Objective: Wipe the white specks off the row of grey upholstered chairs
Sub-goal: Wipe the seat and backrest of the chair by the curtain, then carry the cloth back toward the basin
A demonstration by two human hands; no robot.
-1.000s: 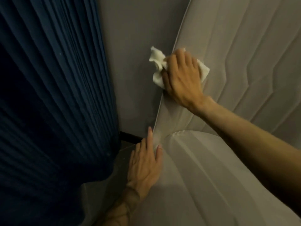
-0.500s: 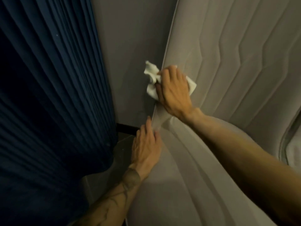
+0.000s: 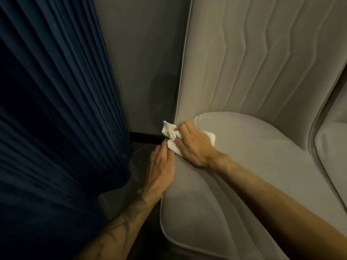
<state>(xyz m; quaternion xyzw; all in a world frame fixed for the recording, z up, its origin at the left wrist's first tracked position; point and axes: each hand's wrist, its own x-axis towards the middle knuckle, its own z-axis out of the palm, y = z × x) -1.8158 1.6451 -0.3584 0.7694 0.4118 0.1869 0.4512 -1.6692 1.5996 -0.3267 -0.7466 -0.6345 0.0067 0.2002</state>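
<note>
Gripping a crumpled white cloth (image 3: pixel 171 133) in the right hand (image 3: pixel 195 149), fingers curled over it, and pressing it on the 10 o'clock corner of the grey chair (image 3: pixel 244 156), just below the quilted backrest (image 3: pixel 244 62). Resting the left hand (image 3: pixel 161 166) flat, fingers straight and relaxed, against the chair's side at 7 o'clock from the cloth, fingertips touching its lower edge. At 9 o'clock, a pleated dark blue curtain (image 3: pixel 56 109); at 12 o'clock, a grey wall (image 3: pixel 142 62); at 3 o'clock, the edge of a second chair (image 3: pixel 334 147).
</note>
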